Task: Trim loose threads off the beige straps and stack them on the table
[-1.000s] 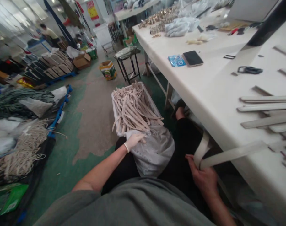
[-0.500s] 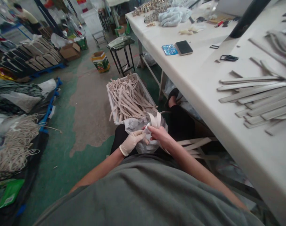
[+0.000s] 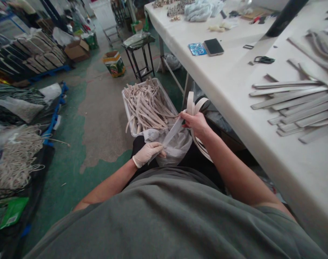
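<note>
My left hand (image 3: 147, 154), in a pale glove, is closed over my lap with its fingers pinched on one end of a thin whitish strip (image 3: 173, 132). The strip runs taut and slanting up to my right hand (image 3: 196, 124), which is bare and higher up near the table edge. Its fingers are wrapped round several cream straps (image 3: 191, 102); loops stick up above the fist and long ends hang below it. Under both hands a translucent plastic bag (image 3: 177, 153) lies across my lap. Whether the strip is joined to the straps is hidden in the right fist.
Before my knees stands a white bin (image 3: 127, 111) heaped with beige strips (image 3: 147, 104). The white table (image 3: 234, 82) on the right bears grey straps (image 3: 301, 108), a phone (image 3: 214, 46) and buckles (image 3: 264, 59). A black stool (image 3: 138, 54) and carton (image 3: 113, 64) stand ahead; cord bundles (image 3: 15, 154) lie left.
My hands have drawn apart: the right went up and to the right with the straps, the left slightly left. The whitish strip is now stretched out between them.
</note>
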Available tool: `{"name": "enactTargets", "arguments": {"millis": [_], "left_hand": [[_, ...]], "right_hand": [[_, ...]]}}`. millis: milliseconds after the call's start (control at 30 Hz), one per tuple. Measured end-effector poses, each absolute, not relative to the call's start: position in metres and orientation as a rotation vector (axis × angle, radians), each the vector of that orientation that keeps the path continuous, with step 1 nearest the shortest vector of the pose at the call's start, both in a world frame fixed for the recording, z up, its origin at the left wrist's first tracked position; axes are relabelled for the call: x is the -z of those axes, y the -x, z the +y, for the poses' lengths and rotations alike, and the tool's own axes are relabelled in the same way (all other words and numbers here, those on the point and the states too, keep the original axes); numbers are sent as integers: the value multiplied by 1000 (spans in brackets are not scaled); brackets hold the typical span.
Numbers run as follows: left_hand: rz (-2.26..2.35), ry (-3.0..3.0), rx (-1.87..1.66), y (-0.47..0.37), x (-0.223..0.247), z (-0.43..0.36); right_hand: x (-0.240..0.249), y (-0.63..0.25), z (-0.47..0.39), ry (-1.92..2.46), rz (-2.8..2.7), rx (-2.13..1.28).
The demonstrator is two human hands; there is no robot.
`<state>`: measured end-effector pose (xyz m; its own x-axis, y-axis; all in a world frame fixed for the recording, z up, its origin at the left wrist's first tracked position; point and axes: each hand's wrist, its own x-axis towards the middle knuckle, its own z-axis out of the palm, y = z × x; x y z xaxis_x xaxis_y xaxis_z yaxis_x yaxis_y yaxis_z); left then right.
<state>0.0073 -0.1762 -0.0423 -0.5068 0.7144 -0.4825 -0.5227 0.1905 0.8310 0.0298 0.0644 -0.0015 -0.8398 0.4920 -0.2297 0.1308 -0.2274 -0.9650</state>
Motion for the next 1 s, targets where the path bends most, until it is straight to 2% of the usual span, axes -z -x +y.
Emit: {"name": "enactTargets", "arguments": {"millis": [200,667,1000], "left_hand": [[1551,-358,-1268,-7,40,-176],[1439,-421,-1476,-18,49,-156],[1365,-199,-1247,-18,53,-153]], "right_hand": [[7,-30,59,730,-1771,-2142],[34,-31,63,886,-1688,-2216],[39,-25,73,883,-1680,-2160]]}}
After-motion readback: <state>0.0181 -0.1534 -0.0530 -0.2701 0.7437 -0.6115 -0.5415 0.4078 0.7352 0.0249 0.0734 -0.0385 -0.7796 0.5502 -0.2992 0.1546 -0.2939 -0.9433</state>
